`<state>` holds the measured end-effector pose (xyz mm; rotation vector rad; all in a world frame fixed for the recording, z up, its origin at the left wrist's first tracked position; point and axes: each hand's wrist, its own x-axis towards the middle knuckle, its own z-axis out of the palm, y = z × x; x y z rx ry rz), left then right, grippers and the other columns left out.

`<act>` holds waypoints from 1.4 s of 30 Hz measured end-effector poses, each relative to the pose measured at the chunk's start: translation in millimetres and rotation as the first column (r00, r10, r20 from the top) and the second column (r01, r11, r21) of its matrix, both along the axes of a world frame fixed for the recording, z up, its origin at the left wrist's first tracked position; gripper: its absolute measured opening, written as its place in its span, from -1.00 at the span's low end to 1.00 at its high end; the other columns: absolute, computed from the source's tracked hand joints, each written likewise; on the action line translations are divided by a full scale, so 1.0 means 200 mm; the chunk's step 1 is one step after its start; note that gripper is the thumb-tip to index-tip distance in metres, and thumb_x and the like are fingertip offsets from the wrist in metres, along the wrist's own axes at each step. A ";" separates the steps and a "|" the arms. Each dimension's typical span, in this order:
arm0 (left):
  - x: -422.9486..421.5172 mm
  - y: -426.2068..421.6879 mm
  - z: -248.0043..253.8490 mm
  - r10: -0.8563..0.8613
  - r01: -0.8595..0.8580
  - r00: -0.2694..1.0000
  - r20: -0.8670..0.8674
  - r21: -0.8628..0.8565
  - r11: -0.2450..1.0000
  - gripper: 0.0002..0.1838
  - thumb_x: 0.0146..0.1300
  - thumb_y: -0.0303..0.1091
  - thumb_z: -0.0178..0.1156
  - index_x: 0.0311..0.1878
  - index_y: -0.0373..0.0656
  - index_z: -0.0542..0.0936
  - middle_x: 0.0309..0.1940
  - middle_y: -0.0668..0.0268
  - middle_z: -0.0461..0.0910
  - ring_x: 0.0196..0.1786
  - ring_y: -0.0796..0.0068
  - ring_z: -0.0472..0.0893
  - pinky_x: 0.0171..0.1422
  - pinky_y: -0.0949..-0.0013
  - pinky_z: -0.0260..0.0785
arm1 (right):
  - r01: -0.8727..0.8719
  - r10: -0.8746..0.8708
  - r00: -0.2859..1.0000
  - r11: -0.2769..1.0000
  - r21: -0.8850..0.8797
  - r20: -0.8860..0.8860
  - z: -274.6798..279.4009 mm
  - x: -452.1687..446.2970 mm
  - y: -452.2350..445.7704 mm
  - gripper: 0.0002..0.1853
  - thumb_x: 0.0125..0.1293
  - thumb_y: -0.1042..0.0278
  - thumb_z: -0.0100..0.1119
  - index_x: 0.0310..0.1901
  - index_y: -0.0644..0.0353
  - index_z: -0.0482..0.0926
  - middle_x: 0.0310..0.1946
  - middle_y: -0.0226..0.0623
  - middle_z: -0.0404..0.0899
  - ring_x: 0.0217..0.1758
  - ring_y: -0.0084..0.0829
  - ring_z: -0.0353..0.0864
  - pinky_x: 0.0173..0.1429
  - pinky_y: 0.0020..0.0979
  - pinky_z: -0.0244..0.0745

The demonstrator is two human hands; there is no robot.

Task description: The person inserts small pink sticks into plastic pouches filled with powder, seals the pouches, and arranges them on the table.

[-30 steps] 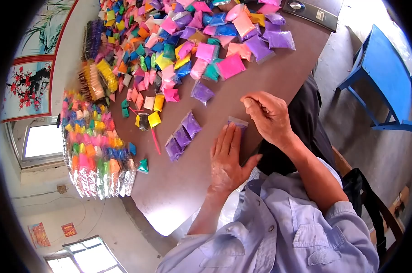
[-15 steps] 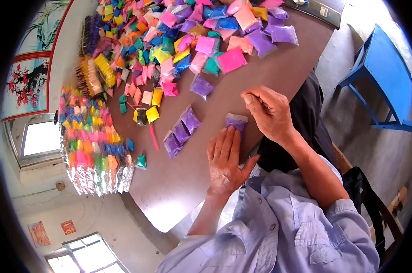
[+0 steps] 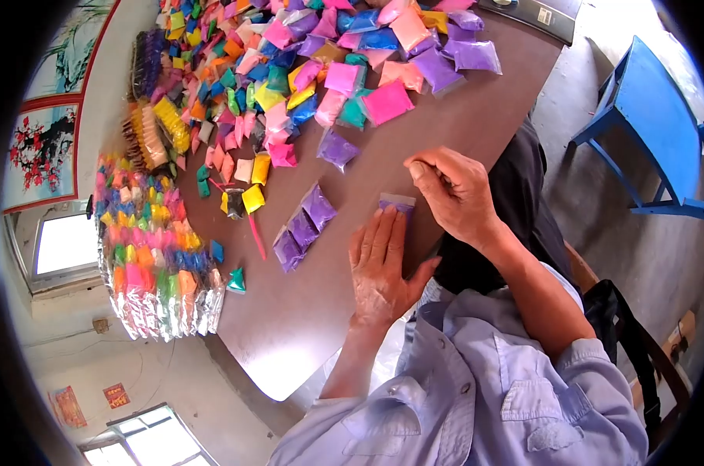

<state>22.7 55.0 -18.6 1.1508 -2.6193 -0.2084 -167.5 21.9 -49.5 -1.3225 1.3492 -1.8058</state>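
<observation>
My left hand [image 3: 380, 268] lies flat, fingers stretched, on a purple packet [image 3: 398, 202] near the table's front edge; only the packet's upper end shows past the fingertips. To its right my right hand [image 3: 458, 194] is raised with its fingers curled and thumb against the forefinger; what it holds, if anything, is hidden. Left of my hands, three purple packets [image 3: 304, 227] lie in a joined row. Another purple packet [image 3: 337, 150] rests alone above them.
Many coloured packets [image 3: 342, 78] are heaped across the back of the brown table [image 3: 290, 311]. Clear strips of packets [image 3: 146, 256] stand at the left edge. A black device [image 3: 534, 15] lies at the back right, and a blue stool [image 3: 647, 116] stands on the floor.
My left hand slid down the purple packet, baring more of it, then moved back up over it. The right hand stays curled. The whole view has shifted slightly.
</observation>
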 end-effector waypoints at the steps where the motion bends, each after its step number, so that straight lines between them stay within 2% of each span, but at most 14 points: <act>1: 0.00 0.00 0.00 0.005 -0.006 1.000 -0.003 -0.011 1.000 -0.15 0.19 -0.06 0.54 0.43 -0.40 0.50 0.45 -0.10 0.51 0.54 -0.08 0.44 0.65 -0.10 0.13 | 0.006 -0.006 1.000 1.000 -0.017 -0.001 0.00 0.00 0.00 -0.92 0.51 0.51 0.27 -0.11 0.33 0.71 -0.44 -0.31 0.61 -0.45 -0.56 0.49 -0.35 -0.45 0.39; 8: -0.01 0.00 0.01 0.029 -0.028 0.998 -0.054 0.020 0.999 -0.22 0.16 -0.22 0.56 0.40 -0.39 0.53 0.40 -0.12 0.53 0.49 -0.12 0.49 0.59 -0.07 0.27 | -0.012 0.012 1.000 1.000 -0.013 0.020 0.00 0.00 0.01 -0.94 0.49 0.54 0.29 -0.13 0.31 0.71 -0.43 -0.29 0.60 -0.46 -0.54 0.50 -0.35 -0.45 0.40; 11: -0.01 -0.01 0.00 0.072 -0.068 0.995 -0.075 0.056 0.996 -0.29 0.25 -0.26 0.49 0.40 -0.41 0.52 0.40 -0.09 0.53 0.48 -0.12 0.48 0.52 -0.05 0.37 | -0.021 0.021 1.000 0.998 -0.061 -0.004 0.02 0.01 0.03 -0.94 0.38 0.59 0.33 -0.15 0.29 0.70 -0.43 -0.20 0.59 -0.46 -0.39 0.58 -0.40 -0.37 0.42; 14: -0.03 -0.03 0.01 0.087 -0.083 0.990 -0.111 0.039 0.996 -0.34 0.25 -0.35 0.47 0.37 -0.42 0.53 0.36 -0.09 0.55 0.44 -0.14 0.51 0.48 -0.01 0.44 | -0.108 0.108 0.991 0.994 0.008 -0.075 0.05 0.02 0.07 -0.92 0.33 0.58 0.36 -0.16 0.26 0.71 -0.43 -0.20 0.60 -0.44 -0.31 0.62 -0.37 -0.33 0.47; 16: -0.05 -0.05 0.01 0.106 -0.099 0.983 -0.147 0.055 0.994 -0.38 0.25 -0.40 0.45 0.35 -0.42 0.54 0.34 -0.09 0.56 0.41 -0.15 0.53 0.47 0.01 0.45 | -0.097 0.077 0.982 0.989 -0.111 -0.173 0.04 0.03 0.07 -0.89 0.29 0.57 0.37 -0.16 0.23 0.73 -0.41 -0.22 0.63 -0.39 -0.18 0.66 -0.32 -0.27 0.53; 20: -0.01 -0.03 0.10 0.157 -0.136 0.969 -0.191 0.120 0.983 -0.31 0.21 -0.30 0.53 0.38 -0.33 0.54 0.39 -0.07 0.53 0.41 -0.10 0.54 0.45 0.00 0.48 | -0.162 0.129 0.944 0.983 -0.087 -0.305 0.03 0.01 0.12 -0.80 0.16 0.48 0.47 -0.16 0.17 0.75 -0.28 -0.22 0.68 -0.26 -0.13 0.70 -0.21 -0.20 0.59; 24: 0.24 -0.10 0.16 0.370 -0.385 0.894 -0.252 -0.014 0.923 -0.48 0.20 -0.25 0.56 0.20 -0.23 0.69 0.24 0.06 0.68 0.25 0.00 0.68 0.36 0.00 0.55 | -0.248 0.204 0.893 0.967 -0.059 -0.401 0.06 0.01 0.16 -0.74 0.06 0.42 0.54 -0.17 0.11 0.76 -0.15 -0.27 0.70 -0.13 -0.16 0.70 -0.05 -0.20 0.57; 26: 0.41 -0.19 0.15 0.632 -0.632 0.687 -0.359 0.134 0.763 -0.58 0.26 -0.25 0.53 0.13 -0.21 0.72 0.09 0.10 0.75 0.13 0.11 0.73 0.26 0.00 0.58 | -0.269 0.237 0.874 0.963 -0.014 -0.425 0.06 0.01 0.17 -0.70 0.02 0.40 0.57 -0.16 0.10 0.76 -0.10 -0.31 0.68 -0.05 -0.17 0.69 0.03 -0.20 0.54; 29: 0.70 -0.39 0.17 0.764 -0.779 0.595 -0.249 0.057 0.625 -0.64 0.33 -0.23 0.49 0.10 -0.20 0.73 -0.02 0.13 0.77 -0.01 0.19 0.75 0.11 0.06 0.61 | -0.278 0.240 0.845 0.961 -0.010 -0.477 0.07 0.01 0.18 -0.64 -0.03 0.40 0.60 -0.13 0.09 0.75 -0.04 -0.30 0.65 0.02 -0.17 0.66 0.05 -0.21 0.53; 31: 0.98 -0.53 0.04 0.674 -0.662 0.728 -0.122 -0.381 0.646 -0.70 0.37 -0.21 0.45 0.03 -0.20 0.75 -0.14 0.14 0.76 -0.14 0.20 0.75 -0.02 0.14 0.60 | -0.291 0.249 0.810 0.957 0.004 -0.531 0.07 0.00 0.18 -0.60 -0.04 0.41 0.61 -0.10 0.08 0.74 0.02 -0.29 0.62 0.08 -0.14 0.64 0.11 -0.18 0.54; 32: 1.04 -0.57 -0.01 0.675 -0.662 0.728 -0.123 -0.381 0.645 -0.70 0.37 -0.21 0.45 0.03 -0.20 0.75 -0.14 0.14 0.76 -0.14 0.20 0.75 -0.02 0.14 0.60 | -0.292 0.249 0.809 0.956 0.003 -0.532 0.07 0.00 0.19 -0.60 -0.04 0.41 0.61 -0.10 0.08 0.74 0.02 -0.29 0.62 0.08 -0.14 0.64 0.11 -0.18 0.54; 34: 1.13 -0.62 -0.07 0.739 -0.759 0.651 -0.173 -0.151 0.633 -0.76 0.40 -0.22 0.42 -0.04 -0.20 0.77 -0.21 0.12 0.74 -0.20 0.20 0.73 -0.07 0.16 0.57 | -0.260 0.222 0.809 0.966 0.007 -0.545 0.05 0.01 0.18 -0.60 -0.02 0.45 0.59 -0.08 0.08 0.74 0.05 -0.29 0.61 0.12 -0.12 0.63 0.16 -0.14 0.56; 38: 1.23 -0.65 -0.11 0.693 -0.715 0.698 -0.177 -0.215 0.665 -0.78 0.41 -0.26 0.39 -0.07 -0.21 0.77 -0.27 0.10 0.76 -0.23 0.23 0.74 -0.10 0.18 0.57 | -0.230 0.196 0.803 0.973 0.009 -0.563 0.06 0.03 0.17 -0.61 0.01 0.46 0.58 -0.07 0.07 0.74 0.08 -0.31 0.62 0.14 -0.11 0.63 0.19 -0.12 0.56; 42: 1.10 -0.59 -0.04 0.675 -0.721 0.544 -0.498 0.134 0.680 -0.84 0.47 -0.33 0.34 -0.12 -0.24 0.77 -0.38 0.25 0.75 -0.35 0.51 0.70 -0.27 0.36 0.50 | -0.253 0.217 0.769 0.967 0.025 -0.601 0.03 0.01 0.17 -0.63 0.05 0.46 0.56 -0.05 0.05 0.74 0.10 -0.35 0.63 0.14 -0.16 0.64 0.17 -0.16 0.56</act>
